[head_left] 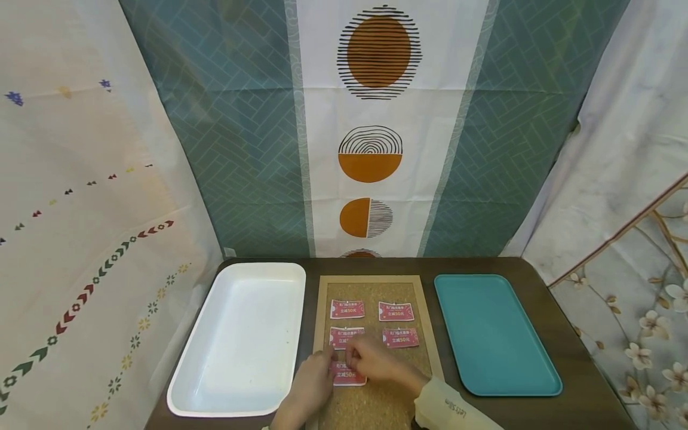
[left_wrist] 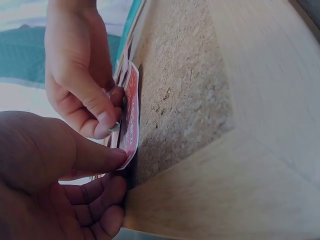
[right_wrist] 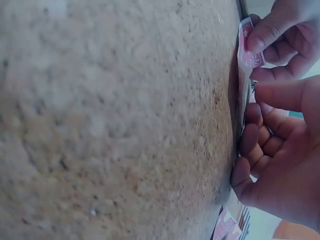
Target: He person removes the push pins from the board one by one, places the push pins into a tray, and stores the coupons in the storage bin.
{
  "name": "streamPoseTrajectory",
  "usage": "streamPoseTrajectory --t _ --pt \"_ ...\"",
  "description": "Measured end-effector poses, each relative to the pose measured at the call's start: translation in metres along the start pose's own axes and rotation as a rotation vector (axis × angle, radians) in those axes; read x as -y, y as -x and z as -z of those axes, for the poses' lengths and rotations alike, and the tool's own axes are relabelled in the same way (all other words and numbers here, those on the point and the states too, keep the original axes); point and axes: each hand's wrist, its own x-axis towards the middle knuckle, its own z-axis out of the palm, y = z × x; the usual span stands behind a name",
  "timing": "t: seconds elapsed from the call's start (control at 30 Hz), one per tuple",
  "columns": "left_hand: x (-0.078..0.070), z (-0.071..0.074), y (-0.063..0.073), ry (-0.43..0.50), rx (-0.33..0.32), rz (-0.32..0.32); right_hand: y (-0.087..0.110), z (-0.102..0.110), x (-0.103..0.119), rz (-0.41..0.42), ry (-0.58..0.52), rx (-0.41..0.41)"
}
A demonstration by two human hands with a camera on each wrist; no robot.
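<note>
On the dark brown counter, a deep white rectangular tray lies at 9 o'clock from a wood-framed cork board. The left hand reaches in from about 7 o'clock, its grip pinching a corner of a red, white-edged paper coupon, thumb on the printed face. That coupon is the lowest in the left column, toward 8 o'clock on the visible cork. The right hand comes from 4 o'clock to the coupon's top edge, its grip closed at the fingertips on what looks like a small shiny pin. 2 more coupons sit at 12 o'clock from the held one, and 2 between 1 and 2 o'clock. A teal rectangular tray lies at 3 o'clock from the board.

The step in hand appears to be the coupon's pinning; whether the pin is going in or coming out, I cannot tell. The next move probably calls for a steady left thumb and a straight push or pull on the pin, without tearing paper.
</note>
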Motion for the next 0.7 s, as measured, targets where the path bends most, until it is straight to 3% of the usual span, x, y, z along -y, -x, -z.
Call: streamPoseTrajectory --t 0.1,0.37,0.57,0.7 --pt "0.0 0.0 -0.001 0.01 -0.007 -0.013 0.001 0.004 -0.002 0.002 -0.083 0.016" --pt "-0.001 0.003 -0.002 0.04 -0.01 -0.076 0.005 0.017 -0.009 0.059 -0.148 -0.036" --pt "-0.004 0.012 -0.004 0.089 0.011 -0.06 0.009 0.027 -0.016 0.072 -0.159 -0.048" --pt "-0.002 0.017 -0.007 0.115 0.012 -0.049 0.013 0.032 -0.02 0.03 -0.187 -0.042"
